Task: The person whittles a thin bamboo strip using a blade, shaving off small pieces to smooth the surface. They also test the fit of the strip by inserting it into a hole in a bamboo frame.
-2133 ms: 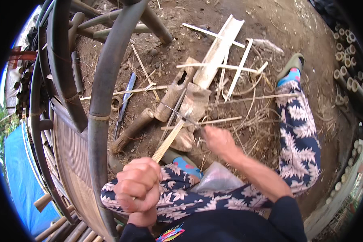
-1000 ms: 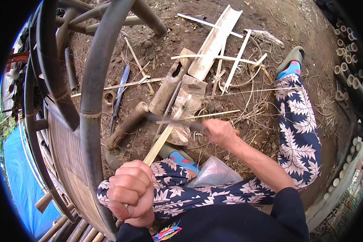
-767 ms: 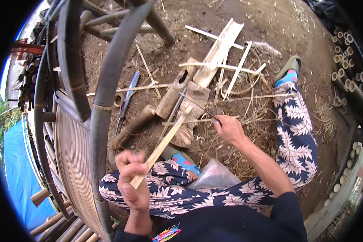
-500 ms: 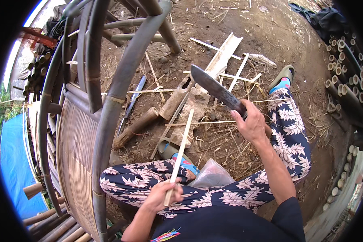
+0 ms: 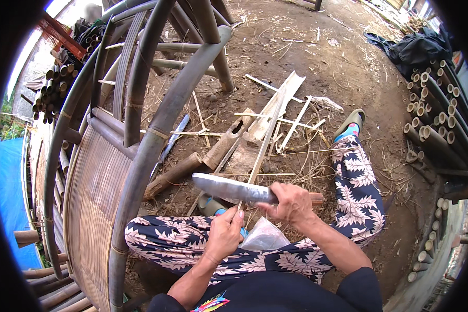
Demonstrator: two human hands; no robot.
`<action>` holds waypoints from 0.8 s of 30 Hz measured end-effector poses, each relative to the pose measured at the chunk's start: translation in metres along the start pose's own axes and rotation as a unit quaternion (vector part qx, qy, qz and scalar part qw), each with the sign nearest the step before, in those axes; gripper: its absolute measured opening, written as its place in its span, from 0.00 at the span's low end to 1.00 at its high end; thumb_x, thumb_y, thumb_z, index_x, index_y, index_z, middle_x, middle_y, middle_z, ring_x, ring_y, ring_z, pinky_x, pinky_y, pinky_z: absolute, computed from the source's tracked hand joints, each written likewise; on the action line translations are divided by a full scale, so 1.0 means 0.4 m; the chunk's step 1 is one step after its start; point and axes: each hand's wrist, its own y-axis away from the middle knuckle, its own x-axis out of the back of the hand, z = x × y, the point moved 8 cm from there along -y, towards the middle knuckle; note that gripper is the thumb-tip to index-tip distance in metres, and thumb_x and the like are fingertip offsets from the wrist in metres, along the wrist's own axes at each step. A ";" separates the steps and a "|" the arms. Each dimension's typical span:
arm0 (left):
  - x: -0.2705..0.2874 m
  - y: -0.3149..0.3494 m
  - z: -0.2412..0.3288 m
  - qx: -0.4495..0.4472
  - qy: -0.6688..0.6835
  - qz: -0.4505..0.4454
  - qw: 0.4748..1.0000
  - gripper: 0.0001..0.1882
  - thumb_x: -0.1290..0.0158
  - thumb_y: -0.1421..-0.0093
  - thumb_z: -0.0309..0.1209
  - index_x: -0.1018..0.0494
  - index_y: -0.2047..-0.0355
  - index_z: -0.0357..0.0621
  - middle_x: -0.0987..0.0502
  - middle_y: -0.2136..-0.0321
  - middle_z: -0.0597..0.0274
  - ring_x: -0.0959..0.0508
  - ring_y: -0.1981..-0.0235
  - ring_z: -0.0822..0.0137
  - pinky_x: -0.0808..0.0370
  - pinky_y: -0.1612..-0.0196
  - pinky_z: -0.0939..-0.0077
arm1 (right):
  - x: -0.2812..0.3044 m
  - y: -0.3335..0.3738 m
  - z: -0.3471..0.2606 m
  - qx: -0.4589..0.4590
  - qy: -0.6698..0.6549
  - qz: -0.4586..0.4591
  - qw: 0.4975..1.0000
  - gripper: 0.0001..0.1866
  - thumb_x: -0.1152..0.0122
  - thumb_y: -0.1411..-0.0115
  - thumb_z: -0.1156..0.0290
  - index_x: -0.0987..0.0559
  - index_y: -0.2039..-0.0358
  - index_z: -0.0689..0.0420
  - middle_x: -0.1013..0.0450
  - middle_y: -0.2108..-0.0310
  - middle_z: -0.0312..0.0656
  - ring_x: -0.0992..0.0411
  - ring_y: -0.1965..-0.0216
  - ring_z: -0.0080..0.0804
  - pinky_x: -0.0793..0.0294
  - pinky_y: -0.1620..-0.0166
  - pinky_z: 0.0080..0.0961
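Observation:
My right hand (image 5: 291,204) is closed round the machete (image 5: 233,188), near where its handle meets the blade. The broad blade points left and lies across a long bamboo strip (image 5: 263,152). My left hand (image 5: 225,233) pinches the near end of this strip, just below the blade, above my lap. From there the strip slants up and away over a chopped wooden block (image 5: 240,162) on the ground. A clear plastic bag (image 5: 265,236) rests between my legs, right of my left hand. The contact between edge and strip is partly hidden by the blade.
A large bamboo chair (image 5: 158,112) stands close on my left. Bamboo pieces (image 5: 174,177), a split bamboo half (image 5: 281,106) and thin strips (image 5: 296,125) lie ahead on the dirt. Bundled bamboo poles (image 5: 439,112) are stacked at right, with a dark cloth (image 5: 413,49) behind.
The machete has come down and left from its raised tilt to lie nearly level across the strip. My left hand has moved forward, and the strip now reaches farther away from me.

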 end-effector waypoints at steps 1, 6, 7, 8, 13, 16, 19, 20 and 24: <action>0.001 0.004 -0.012 0.000 0.002 -0.002 1.000 0.14 0.54 0.30 0.33 0.26 0.61 0.32 0.29 0.81 0.68 0.32 0.82 0.80 0.34 0.79 0.80 | -0.001 -0.005 0.015 -0.014 0.019 -0.003 1.000 0.32 0.45 0.43 0.33 0.26 0.72 0.56 0.29 0.82 0.44 0.25 0.78 0.41 0.24 0.74 0.36; 0.028 0.119 -0.058 0.040 -0.028 -0.054 0.997 0.13 0.55 0.31 0.30 0.25 0.56 0.32 0.30 0.81 0.67 0.34 0.78 0.80 0.33 0.74 0.81 | 0.050 -0.047 0.219 -0.188 0.054 -0.045 0.980 0.33 0.49 0.41 0.32 0.27 0.74 0.54 0.27 0.83 0.44 0.24 0.80 0.41 0.23 0.73 0.37; 0.032 0.135 -0.069 0.034 -0.015 -0.051 0.998 0.13 0.55 0.31 0.30 0.25 0.56 0.32 0.30 0.81 0.67 0.34 0.78 0.80 0.33 0.74 0.80 | 0.067 -0.048 0.242 -0.163 0.078 -0.039 0.983 0.33 0.50 0.41 0.31 0.27 0.74 0.54 0.27 0.83 0.44 0.23 0.80 0.42 0.23 0.73 0.39; 0.036 0.149 -0.079 0.028 -0.003 -0.048 0.998 0.13 0.55 0.31 0.29 0.25 0.56 0.33 0.30 0.81 0.66 0.34 0.78 0.79 0.33 0.74 0.80 | 0.062 -0.036 0.235 -0.146 0.078 -0.020 0.986 0.34 0.51 0.41 0.30 0.26 0.71 0.54 0.24 0.80 0.46 0.22 0.77 0.45 0.23 0.71 0.43; 0.102 0.270 -0.145 0.052 -0.106 -0.113 0.987 0.15 0.56 0.31 0.29 0.26 0.50 0.35 0.29 0.81 0.66 0.32 0.80 0.76 0.32 0.76 0.80 | 0.145 0.006 0.525 -0.357 0.057 0.015 0.932 0.38 0.60 0.38 0.30 0.24 0.69 0.57 0.24 0.78 0.47 0.24 0.76 0.45 0.25 0.69 0.45; 0.118 0.281 -0.211 0.156 0.043 -0.122 0.979 0.17 0.57 0.30 0.29 0.30 0.44 0.35 0.27 0.79 0.66 0.32 0.83 0.79 0.34 0.80 0.84 | 0.225 -0.012 0.446 -0.322 0.054 0.024 0.945 0.35 0.58 0.36 0.33 0.26 0.74 0.57 0.27 0.82 0.48 0.24 0.77 0.47 0.28 0.73 0.46; 0.055 0.101 -0.097 0.072 0.165 -0.074 0.981 0.22 0.58 0.29 0.29 0.38 0.37 0.34 0.27 0.79 0.64 0.36 0.87 0.81 0.38 0.85 0.86 | 0.126 -0.040 0.123 -0.163 -0.025 -0.004 0.986 0.32 0.51 0.38 0.35 0.27 0.75 0.57 0.28 0.83 0.47 0.25 0.80 0.43 0.26 0.74 0.41; 0.028 0.052 -0.072 0.082 0.244 -0.066 0.964 0.21 0.58 0.29 0.30 0.36 0.39 0.33 0.27 0.80 0.64 0.35 0.87 0.80 0.39 0.86 0.86 | 0.096 -0.023 0.044 -0.109 -0.031 -0.015 0.993 0.33 0.51 0.38 0.34 0.27 0.75 0.56 0.29 0.82 0.46 0.25 0.80 0.42 0.25 0.74 0.39; -0.018 0.003 -0.003 0.089 0.226 -0.052 0.969 0.20 0.57 0.29 0.30 0.32 0.41 0.36 0.29 0.80 0.67 0.36 0.86 0.82 0.39 0.84 0.86 | 0.052 0.010 -0.031 -0.032 -0.018 0.026 0.999 0.36 0.54 0.40 0.30 0.29 0.75 0.56 0.30 0.83 0.41 0.27 0.82 0.36 0.25 0.76 0.36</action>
